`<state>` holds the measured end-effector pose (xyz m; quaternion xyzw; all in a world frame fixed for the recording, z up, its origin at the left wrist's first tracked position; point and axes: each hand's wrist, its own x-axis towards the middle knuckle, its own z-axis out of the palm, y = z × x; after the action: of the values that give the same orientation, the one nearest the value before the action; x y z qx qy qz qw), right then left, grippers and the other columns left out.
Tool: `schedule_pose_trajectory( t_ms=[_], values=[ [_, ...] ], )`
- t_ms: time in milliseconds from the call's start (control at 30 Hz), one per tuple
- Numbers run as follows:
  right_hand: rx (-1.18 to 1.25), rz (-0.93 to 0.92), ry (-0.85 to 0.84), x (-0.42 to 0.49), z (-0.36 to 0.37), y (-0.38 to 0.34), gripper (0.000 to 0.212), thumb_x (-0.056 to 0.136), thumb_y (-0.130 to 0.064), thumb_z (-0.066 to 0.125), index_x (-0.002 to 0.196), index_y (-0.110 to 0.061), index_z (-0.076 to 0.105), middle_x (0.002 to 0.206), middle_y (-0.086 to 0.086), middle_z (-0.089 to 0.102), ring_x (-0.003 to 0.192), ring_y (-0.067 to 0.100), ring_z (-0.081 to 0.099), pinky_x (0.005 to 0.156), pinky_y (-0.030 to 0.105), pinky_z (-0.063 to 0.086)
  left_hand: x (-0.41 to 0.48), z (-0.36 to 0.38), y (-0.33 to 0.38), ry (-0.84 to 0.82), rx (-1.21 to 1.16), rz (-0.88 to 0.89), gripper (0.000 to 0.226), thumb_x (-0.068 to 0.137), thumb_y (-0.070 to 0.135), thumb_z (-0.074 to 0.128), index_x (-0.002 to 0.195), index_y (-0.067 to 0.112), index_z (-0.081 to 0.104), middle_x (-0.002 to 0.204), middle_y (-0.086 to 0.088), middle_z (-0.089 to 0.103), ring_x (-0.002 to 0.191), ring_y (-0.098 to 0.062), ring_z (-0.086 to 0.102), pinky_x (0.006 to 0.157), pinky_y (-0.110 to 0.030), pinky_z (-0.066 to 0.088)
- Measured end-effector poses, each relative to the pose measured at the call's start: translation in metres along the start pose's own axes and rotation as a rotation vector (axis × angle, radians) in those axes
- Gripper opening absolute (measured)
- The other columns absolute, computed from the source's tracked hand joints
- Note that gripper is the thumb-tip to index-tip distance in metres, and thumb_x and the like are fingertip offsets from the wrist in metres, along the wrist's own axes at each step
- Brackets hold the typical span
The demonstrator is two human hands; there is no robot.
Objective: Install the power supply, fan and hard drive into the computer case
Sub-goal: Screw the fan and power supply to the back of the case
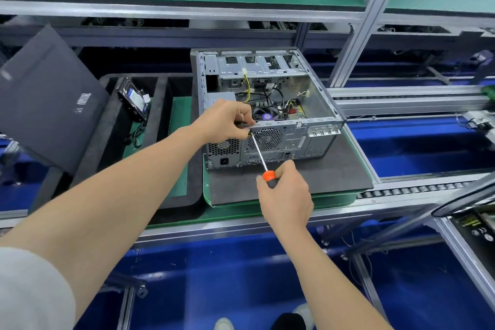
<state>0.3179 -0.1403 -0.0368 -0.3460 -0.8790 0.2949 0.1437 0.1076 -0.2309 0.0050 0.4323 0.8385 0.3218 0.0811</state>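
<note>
An open grey computer case (316,104) lies on a dark mat, its rear panel facing me. The power supply (221,96) sits in its left rear corner, and the round fan grille (267,139) shows on the rear panel. My right hand (285,195) grips the orange-and-black handle of a screwdriver (259,153) whose tip meets the panel's upper left, beside the fan grille. My left hand (227,122) pinches at the tip there, resting on the case's top rear edge. A hard drive (134,100) leans in the black foam tray at left.
The case's dark side panel (51,99) leans at far left. The foam tray (158,142) and mat (334,177) sit on a green pallet on a roller conveyor (401,191). An aluminium upright (359,24) rises behind the case. A device (474,222) sits at right.
</note>
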Motion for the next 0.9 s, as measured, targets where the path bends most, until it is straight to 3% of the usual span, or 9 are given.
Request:
schedule_pose_trajectory(
  t_ms=[133, 233, 367, 467, 567, 633, 733, 800, 900],
  values=[
    [0.818, 0.477, -0.592, 0.010, -0.008, -0.011, 0.043, 0.098, -0.046, 0.058, 0.086, -0.007, 0.072, 0.065, 0.001, 0.052, 0.050, 0.019, 0.049, 0.044, 0.029, 0.041, 0.000, -0.001, 0.000, 0.000, 0.011, -0.004, 0.012, 0.080, 0.012, 0.076, 0.083, 0.021, 0.068, 0.086, 0.010, 0.075, 0.073, -0.007, 0.066, 0.064, -0.021, 0.050],
    [1.026, 0.593, -0.739, 0.014, -0.014, -0.011, 0.036, 0.100, -0.031, 0.048, 0.084, -0.005, 0.067, 0.073, 0.009, 0.067, 0.053, 0.018, 0.053, 0.045, 0.026, 0.041, 0.000, -0.001, -0.001, 0.000, 0.019, 0.000, 0.018, 0.079, 0.013, 0.076, 0.078, 0.027, 0.065, 0.089, 0.009, 0.076, 0.075, -0.010, 0.067, 0.065, -0.026, 0.053],
    [0.985, 0.412, -0.720, 0.005, -0.013, -0.007, 0.043, 0.108, -0.040, 0.052, 0.102, 0.000, 0.067, 0.082, 0.012, 0.075, 0.067, 0.031, 0.074, 0.050, 0.033, 0.056, 0.001, 0.000, -0.004, 0.017, 0.017, 0.014, 0.011, 0.078, 0.013, 0.075, 0.083, 0.021, 0.069, 0.093, 0.011, 0.076, 0.084, 0.003, 0.067, 0.070, -0.020, 0.052],
    [0.776, 0.337, -0.517, 0.003, -0.011, -0.008, 0.037, 0.094, -0.040, 0.074, 0.098, -0.003, 0.068, 0.073, 0.005, 0.075, 0.058, 0.025, 0.072, 0.050, 0.032, 0.054, 0.002, 0.000, -0.004, 0.017, 0.025, 0.014, 0.012, 0.078, 0.013, 0.076, 0.083, 0.022, 0.068, 0.094, 0.012, 0.076, 0.081, 0.015, 0.062, 0.068, -0.013, 0.046],
    [0.432, 0.235, -0.265, 0.002, -0.006, -0.010, 0.029, 0.084, -0.042, 0.077, 0.085, -0.015, 0.065, 0.062, -0.003, 0.066, 0.054, 0.023, 0.067, 0.052, 0.037, 0.056, 0.002, 0.000, -0.004, 0.014, 0.029, 0.014, 0.017, 0.079, 0.013, 0.076, 0.079, 0.026, 0.065, 0.097, 0.013, 0.076, 0.084, 0.019, 0.061, 0.069, -0.013, 0.047],
    [0.458, 0.263, -0.318, 0.003, -0.004, -0.013, 0.034, 0.087, -0.046, 0.070, 0.089, -0.012, 0.069, 0.060, -0.002, 0.058, 0.047, 0.019, 0.059, 0.051, 0.038, 0.052, 0.002, 0.000, -0.004, 0.015, 0.032, 0.017, 0.019, 0.078, 0.013, 0.077, 0.078, 0.027, 0.064, 0.099, 0.013, 0.076, 0.086, 0.018, 0.062, 0.071, -0.018, 0.050],
    [0.869, 0.529, -0.544, 0.012, -0.008, -0.015, 0.045, 0.096, -0.036, 0.056, 0.088, 0.003, 0.076, 0.056, 0.003, 0.046, 0.039, 0.017, 0.039, 0.043, 0.028, 0.036, 0.001, 0.000, -0.004, 0.020, 0.028, 0.022, 0.014, 0.079, 0.013, 0.077, 0.081, 0.022, 0.066, 0.100, 0.014, 0.076, 0.088, 0.018, 0.062, 0.075, -0.028, 0.057],
    [0.874, 0.489, -0.602, 0.013, -0.010, -0.012, 0.038, 0.098, -0.032, 0.057, 0.091, 0.001, 0.076, 0.062, 0.005, 0.054, 0.044, 0.017, 0.048, 0.047, 0.029, 0.042, 0.000, 0.000, -0.004, 0.023, 0.020, 0.017, 0.011, 0.081, 0.014, 0.077, 0.085, 0.019, 0.067, 0.101, 0.012, 0.076, 0.090, 0.013, 0.064, 0.082, -0.035, 0.059],
    [0.683, 0.309, -0.501, 0.005, -0.010, -0.009, 0.029, 0.095, -0.036, 0.073, 0.101, -0.009, 0.067, 0.069, 0.003, 0.070, 0.058, 0.020, 0.072, 0.056, 0.038, 0.059, 0.000, 0.000, -0.003, 0.019, 0.007, 0.002, 0.010, 0.083, 0.015, 0.076, 0.090, 0.019, 0.068, 0.105, 0.007, 0.076, 0.096, -0.003, 0.069, 0.086, -0.040, 0.059]
  ],
)
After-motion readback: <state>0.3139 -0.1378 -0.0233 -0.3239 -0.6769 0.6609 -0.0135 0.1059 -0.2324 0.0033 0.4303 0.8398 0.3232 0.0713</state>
